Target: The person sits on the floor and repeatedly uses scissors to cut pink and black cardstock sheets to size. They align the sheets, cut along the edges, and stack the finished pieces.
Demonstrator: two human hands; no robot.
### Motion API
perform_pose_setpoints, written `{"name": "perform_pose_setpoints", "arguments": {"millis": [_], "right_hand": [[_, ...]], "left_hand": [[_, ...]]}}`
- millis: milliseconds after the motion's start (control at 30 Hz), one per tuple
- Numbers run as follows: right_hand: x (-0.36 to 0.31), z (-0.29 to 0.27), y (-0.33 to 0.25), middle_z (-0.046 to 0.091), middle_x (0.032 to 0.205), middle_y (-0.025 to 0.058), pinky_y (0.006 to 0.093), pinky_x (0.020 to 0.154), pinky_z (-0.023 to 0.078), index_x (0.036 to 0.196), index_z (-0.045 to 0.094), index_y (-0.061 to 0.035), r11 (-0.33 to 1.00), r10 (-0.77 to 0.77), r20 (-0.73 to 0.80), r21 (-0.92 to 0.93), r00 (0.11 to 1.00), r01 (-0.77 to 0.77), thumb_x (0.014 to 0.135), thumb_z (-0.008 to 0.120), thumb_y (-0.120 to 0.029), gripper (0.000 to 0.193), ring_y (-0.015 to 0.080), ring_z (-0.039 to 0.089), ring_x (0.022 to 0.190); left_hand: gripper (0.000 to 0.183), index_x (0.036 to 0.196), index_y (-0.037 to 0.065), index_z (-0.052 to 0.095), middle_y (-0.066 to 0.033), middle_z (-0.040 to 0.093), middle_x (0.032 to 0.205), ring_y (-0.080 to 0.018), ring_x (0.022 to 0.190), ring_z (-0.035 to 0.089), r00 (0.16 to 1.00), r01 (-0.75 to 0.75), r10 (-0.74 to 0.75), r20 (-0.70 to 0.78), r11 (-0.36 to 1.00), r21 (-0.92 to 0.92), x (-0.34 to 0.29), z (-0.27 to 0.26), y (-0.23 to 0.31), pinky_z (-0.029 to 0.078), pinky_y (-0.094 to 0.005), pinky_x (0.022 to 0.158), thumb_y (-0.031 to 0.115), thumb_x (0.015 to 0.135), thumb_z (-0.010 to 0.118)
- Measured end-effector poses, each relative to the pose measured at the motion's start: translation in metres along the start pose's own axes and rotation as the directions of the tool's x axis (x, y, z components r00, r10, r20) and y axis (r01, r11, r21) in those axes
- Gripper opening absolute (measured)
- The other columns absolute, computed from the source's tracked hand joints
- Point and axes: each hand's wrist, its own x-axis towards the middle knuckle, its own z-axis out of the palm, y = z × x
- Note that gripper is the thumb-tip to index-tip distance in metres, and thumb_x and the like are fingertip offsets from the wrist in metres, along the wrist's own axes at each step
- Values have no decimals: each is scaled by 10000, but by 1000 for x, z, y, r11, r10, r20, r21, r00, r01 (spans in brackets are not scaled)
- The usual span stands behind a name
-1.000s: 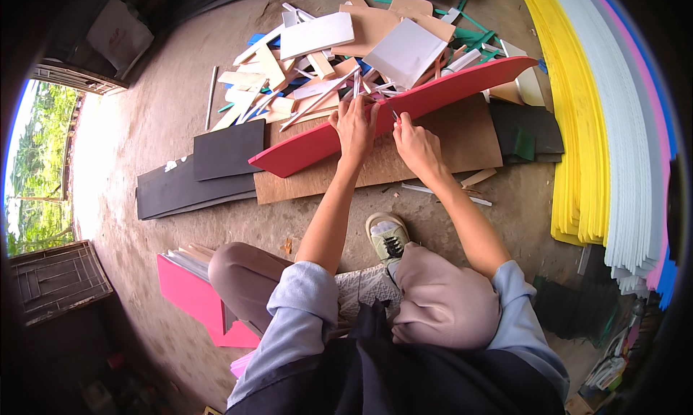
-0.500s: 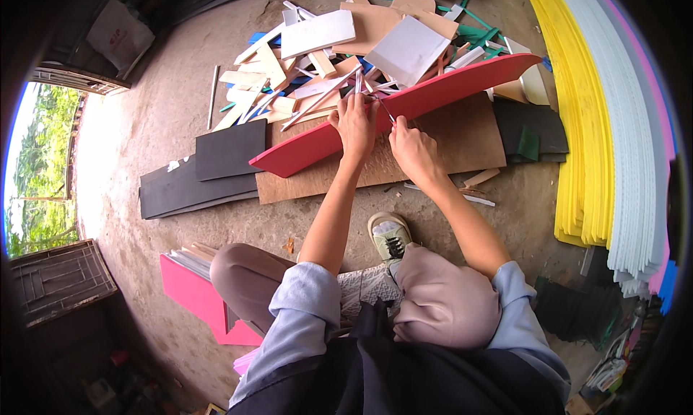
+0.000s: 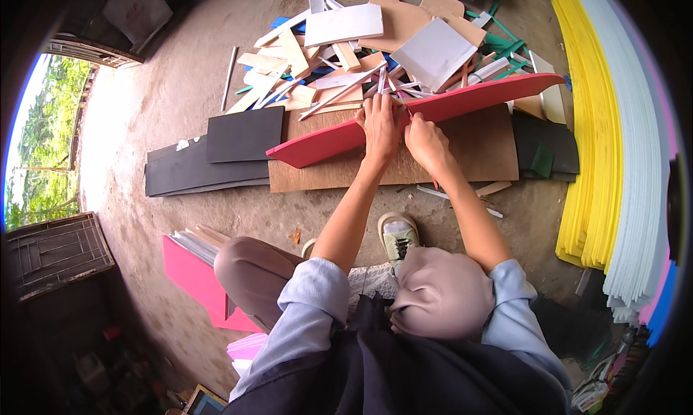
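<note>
A long red sheet stands tilted on its edge over a brown board, slanting from lower left to upper right. The left hand lies against the sheet near its middle, fingers bent over the upper edge and close together; whether they pinch the sheet or only press on it I cannot tell. Just beside it, the right hand is closed in a fist around a slim knife, whose red end shows below the wrist; the blade side, between the two hands, is too small to make out clearly.

The board lies on the bare floor. Flat black sheets lie at its left end, and a dark sheet with a green scrap on it lies at the right end. Beyond the red sheet is a loose pile of offcuts, mostly white and tan with bits of blue and green.

At the right stand tall stacks of yellow sheets and pale blue sheets. Pink sheets stand beside the person's left knee. Greenery shows through an opening at the far left.
</note>
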Motion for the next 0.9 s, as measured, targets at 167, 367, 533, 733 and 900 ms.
{"name": "perform_pose_setpoints", "arguments": {"millis": [167,367,533,733,900], "right_hand": [[6,-2,-2,599,790,262,476,683,481,893,503,31,1000,-3,2,16,1000,3,838,412,-191,246,407,592,776],[3,-3,-5,581,819,286,488,748,445,948,483,39,998,38,55,49,998,-40,858,393,-218,286,432,561,827],[-10,-10,-9,577,851,289,482,761,443,966,481,43,996,71,117,50,991,-77,861,394,-220,296,428,557,845],[-17,-14,-5,576,845,293,484,749,450,968,474,49,996,74,126,34,989,-79,865,393,-214,294,425,562,832],[-5,-9,-4,578,818,297,485,734,457,978,476,61,997,40,137,67,990,-49,863,379,-184,288,425,566,830]], "left_hand": [[231,949,89,499,-67,510,915,-247,919,445,996,-76,77,34,996,-41,5,-7,-7,279,-403,797,154,744,583],[200,942,75,495,-65,534,927,-263,931,441,988,-125,116,102,988,92,4,-5,-12,280,-417,808,68,743,506],[187,934,70,480,-71,521,918,-266,930,435,986,-134,121,113,984,119,4,-4,-15,277,-423,809,62,747,492],[168,929,64,481,-79,507,888,-265,907,424,979,-157,147,141,986,65,6,-4,-15,270,-417,791,66,761,475],[120,897,46,465,-92,497,872,-277,892,419,976,-173,161,148,982,71,9,-6,-20,259,-418,754,102,792,480]]}}
